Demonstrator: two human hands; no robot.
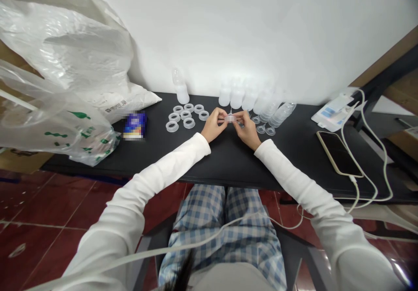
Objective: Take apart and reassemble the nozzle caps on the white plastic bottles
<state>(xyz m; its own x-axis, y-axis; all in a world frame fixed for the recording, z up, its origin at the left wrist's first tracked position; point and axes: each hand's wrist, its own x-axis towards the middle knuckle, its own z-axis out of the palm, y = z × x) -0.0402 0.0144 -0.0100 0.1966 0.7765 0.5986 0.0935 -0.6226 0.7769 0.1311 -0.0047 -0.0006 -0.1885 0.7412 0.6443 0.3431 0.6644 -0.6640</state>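
Note:
Both hands meet over the black table, fingers closed on a clear bottle collar ring. A thin translucent tip, like a nipple's, stands up from it. My left hand pinches its left side and my right hand its right side. Several loose collar rings lie to the left of my left hand. Close to my right hand are several clear silicone nipples. Behind the hands stands a row of white baby bottles. One bottle with a nipple on top stands apart at the left, against the wall.
Large plastic bags crowd the left side of the black table, with a small blue box beside them. Stacked clear caps lie right of the bottles. A phone on a white cable and a white packet lie at the right.

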